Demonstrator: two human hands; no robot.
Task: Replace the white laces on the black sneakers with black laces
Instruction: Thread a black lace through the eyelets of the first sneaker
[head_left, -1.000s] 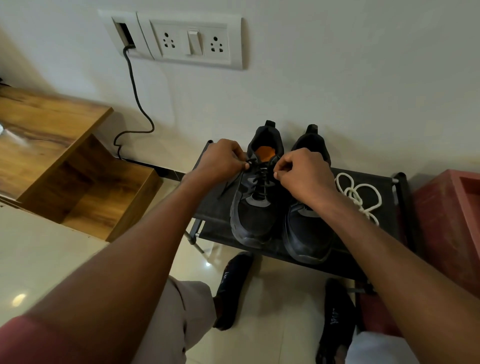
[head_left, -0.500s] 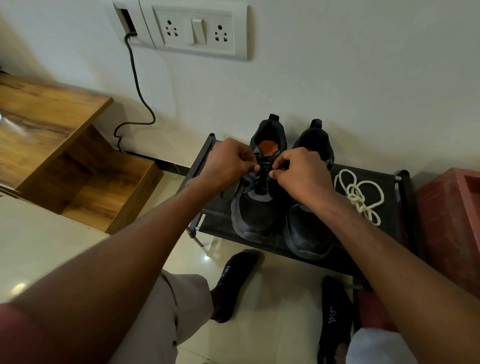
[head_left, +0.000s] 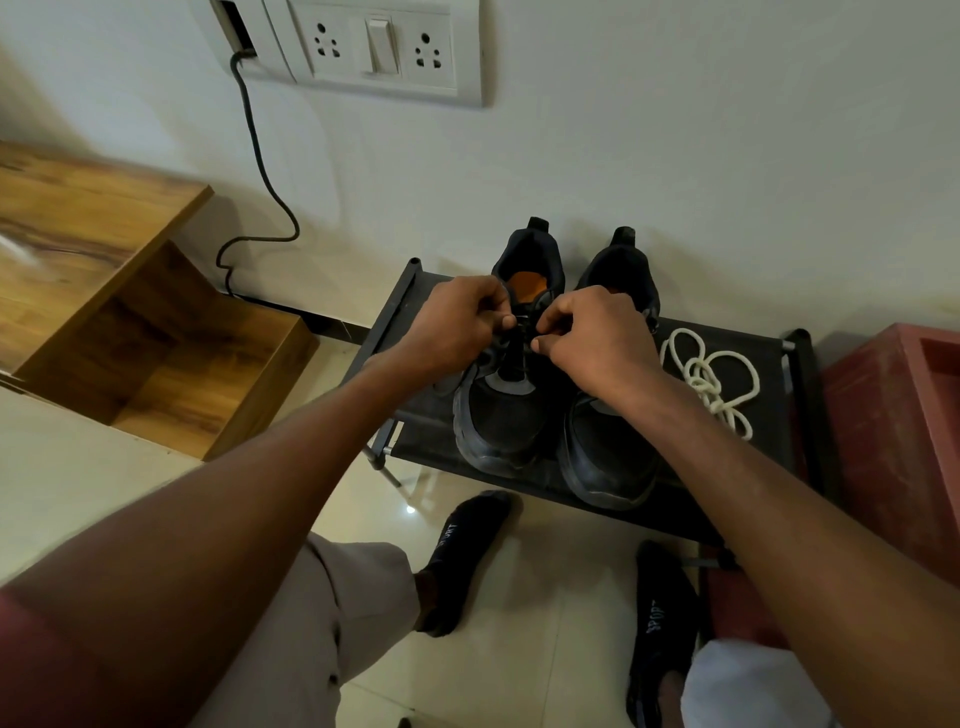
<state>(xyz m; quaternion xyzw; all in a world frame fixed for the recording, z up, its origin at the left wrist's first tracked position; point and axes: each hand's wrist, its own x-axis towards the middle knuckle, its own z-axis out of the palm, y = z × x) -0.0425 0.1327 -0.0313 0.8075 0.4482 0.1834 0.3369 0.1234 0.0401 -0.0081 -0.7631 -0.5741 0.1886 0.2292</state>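
I've got both hands (head_left: 457, 325) (head_left: 597, 332) pinching the black lace (head_left: 514, 358) over the left sneaker (head_left: 504, 415); slack grip could let it slip loose.

Maroon sleeve (head_left: 31, 670), beige trousers (head_left: 311, 623), black socks (head_left: 462, 551) printed "SPORT".

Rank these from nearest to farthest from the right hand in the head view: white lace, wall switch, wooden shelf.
From the right hand:
1. White lace, just to its right on the rack.
2. Wall switch, up on the wall, to its left.
3. Wooden shelf, far left, beyond the left hand.
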